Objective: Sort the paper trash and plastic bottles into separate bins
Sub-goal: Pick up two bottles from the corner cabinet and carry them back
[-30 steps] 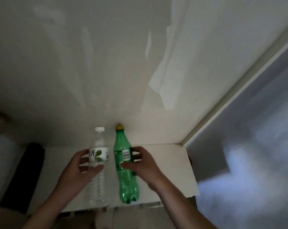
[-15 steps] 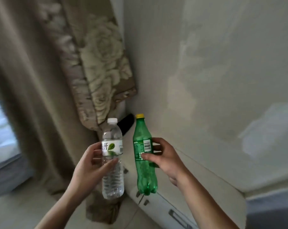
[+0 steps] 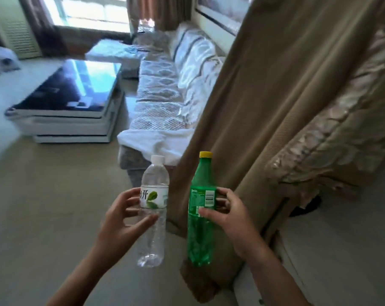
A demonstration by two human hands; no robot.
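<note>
View swung toward sofa [image 3: 165,85]; hands grip upright clear bottle [image 3: 153,219], green bottle [image 3: 201,219].

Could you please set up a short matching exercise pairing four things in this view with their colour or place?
Things:
1. clear bottle
2. green bottle
3. curtain
4. coffee table

Descriptions:
A. glossy dark top, far left on the floor
B. held in the right hand, yellow cap
C. tan fabric hanging at right
D. held in the left hand, white cap

Pairs: 1-D, 2-B, 3-C, 4-A
</note>
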